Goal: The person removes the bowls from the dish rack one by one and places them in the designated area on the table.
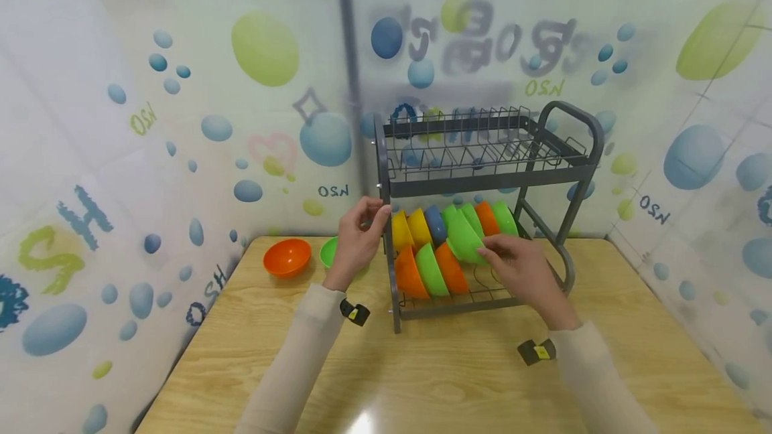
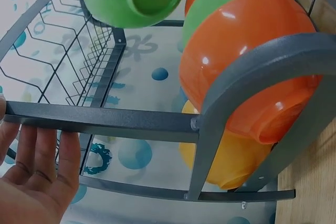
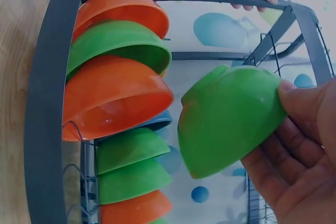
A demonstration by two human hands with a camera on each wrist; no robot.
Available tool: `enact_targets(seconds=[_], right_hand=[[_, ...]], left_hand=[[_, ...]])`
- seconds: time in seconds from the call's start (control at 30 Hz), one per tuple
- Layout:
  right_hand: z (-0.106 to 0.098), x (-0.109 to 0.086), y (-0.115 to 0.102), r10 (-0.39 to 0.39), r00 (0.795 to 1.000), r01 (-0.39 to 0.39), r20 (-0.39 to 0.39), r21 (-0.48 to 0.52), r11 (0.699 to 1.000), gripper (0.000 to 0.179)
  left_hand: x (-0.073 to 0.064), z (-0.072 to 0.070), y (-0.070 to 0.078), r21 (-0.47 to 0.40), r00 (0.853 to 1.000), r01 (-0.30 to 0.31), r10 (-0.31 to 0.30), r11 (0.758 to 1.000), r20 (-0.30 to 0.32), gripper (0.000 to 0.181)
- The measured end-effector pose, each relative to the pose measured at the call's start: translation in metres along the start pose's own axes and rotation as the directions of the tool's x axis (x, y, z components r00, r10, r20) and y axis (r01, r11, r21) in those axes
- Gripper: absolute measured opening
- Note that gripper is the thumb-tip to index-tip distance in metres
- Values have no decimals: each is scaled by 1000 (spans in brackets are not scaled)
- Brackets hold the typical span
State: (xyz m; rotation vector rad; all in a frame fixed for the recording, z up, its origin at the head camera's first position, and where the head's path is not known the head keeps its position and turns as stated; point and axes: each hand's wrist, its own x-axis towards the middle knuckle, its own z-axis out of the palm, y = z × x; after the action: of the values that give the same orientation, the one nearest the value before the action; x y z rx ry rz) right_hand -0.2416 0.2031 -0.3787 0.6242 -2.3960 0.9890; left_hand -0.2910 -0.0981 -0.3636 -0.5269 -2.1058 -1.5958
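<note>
Bowl point(image 1: 464, 240), green, held within the rack point(image 1: 500, 181) above its lower shelf point(image 1: 458, 309), near the foremost orange bowl point(image 3: 118, 95). We see the right hand point(image 1: 519, 263) pinching it by the rim (fingertips partly hidden) and the left hand point(image 1: 358, 233) curled round the side bar point(image 2: 121, 121). We judge it light, stiff, slightly slippery and best gripped at the rim.

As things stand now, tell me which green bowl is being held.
The green bowl gripped in the right hand; the other green bowls are unheld: most sit low in the rack, one rests on the table.
</note>
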Motion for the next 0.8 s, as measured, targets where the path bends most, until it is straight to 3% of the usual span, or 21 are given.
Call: enact_targets(seconds=[0.27, 0.5, 0.6, 0.8], right_hand=[[1, 0, -11, -252, 968, 252, 16, -20, 967, 13], [-4, -1, -19, -382, 923, 383, 39, -7, 924, 21], [-6, -1, -23, -436, 899, 436, 52, 6, 900, 25], [-12, -2, -31, -485, 868, 487, 110, 11, 873, 26]], left_hand=[[-1, 0, 1, 8, 1000, -22, 22, 1000, -15, 23], [-2, -1, 3, 15, 999, -46, 46, 999, -22, 26], [-4, -3, 5, 58, 998, -50, 51, 997, -20, 30], [-14, -5, 10, 121, 997, -81, 80, 989, 16, 40]])
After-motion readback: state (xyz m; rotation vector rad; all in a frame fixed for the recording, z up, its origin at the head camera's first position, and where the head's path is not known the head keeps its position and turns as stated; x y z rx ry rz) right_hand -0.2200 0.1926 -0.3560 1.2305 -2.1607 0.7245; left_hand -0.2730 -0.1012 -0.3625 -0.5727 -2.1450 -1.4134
